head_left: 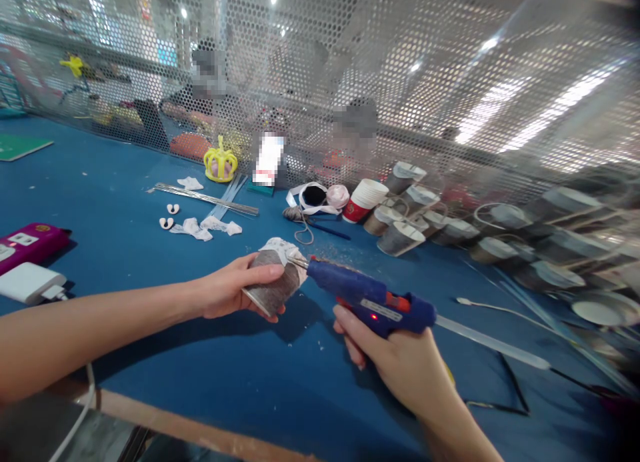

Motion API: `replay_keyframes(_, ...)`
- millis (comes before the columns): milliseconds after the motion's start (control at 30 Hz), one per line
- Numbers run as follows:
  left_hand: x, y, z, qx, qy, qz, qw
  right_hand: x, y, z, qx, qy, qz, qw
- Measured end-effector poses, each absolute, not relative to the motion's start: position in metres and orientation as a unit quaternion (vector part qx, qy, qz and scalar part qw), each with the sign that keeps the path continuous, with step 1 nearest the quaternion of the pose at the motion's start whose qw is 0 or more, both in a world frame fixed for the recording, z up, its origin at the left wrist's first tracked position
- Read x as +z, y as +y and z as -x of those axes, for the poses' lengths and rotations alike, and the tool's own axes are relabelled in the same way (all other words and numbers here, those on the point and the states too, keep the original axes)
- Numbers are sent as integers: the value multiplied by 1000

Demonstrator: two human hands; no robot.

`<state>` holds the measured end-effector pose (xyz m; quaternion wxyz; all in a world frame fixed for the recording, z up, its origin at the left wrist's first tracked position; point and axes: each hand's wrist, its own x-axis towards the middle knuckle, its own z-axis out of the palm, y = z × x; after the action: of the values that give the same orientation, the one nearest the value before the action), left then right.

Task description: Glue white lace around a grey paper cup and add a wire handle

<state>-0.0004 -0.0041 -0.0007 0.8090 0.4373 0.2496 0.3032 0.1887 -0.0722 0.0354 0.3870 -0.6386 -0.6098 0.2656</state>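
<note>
Your left hand [239, 294] grasps the gray cup [273, 289] above the table [225, 389]; your right hand [400, 355] grips the glue gun [363, 289], nozzle [299, 262] near the white lace [281, 247]. Best hold the cup steady, thumb [267, 273] clear of the likely hot nozzle.

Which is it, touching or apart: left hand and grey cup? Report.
Touching. The head view shows the left hand gripping the grey cup, thumb lying across its side.

Head view, forward-down, perhaps tilted
</note>
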Motion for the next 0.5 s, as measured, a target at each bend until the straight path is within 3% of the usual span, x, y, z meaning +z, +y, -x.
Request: replay_keyframes(500, -3, -5, 2, 296, 215, -431, 825, 34, -64, -191, 441, -526, 588, 428)
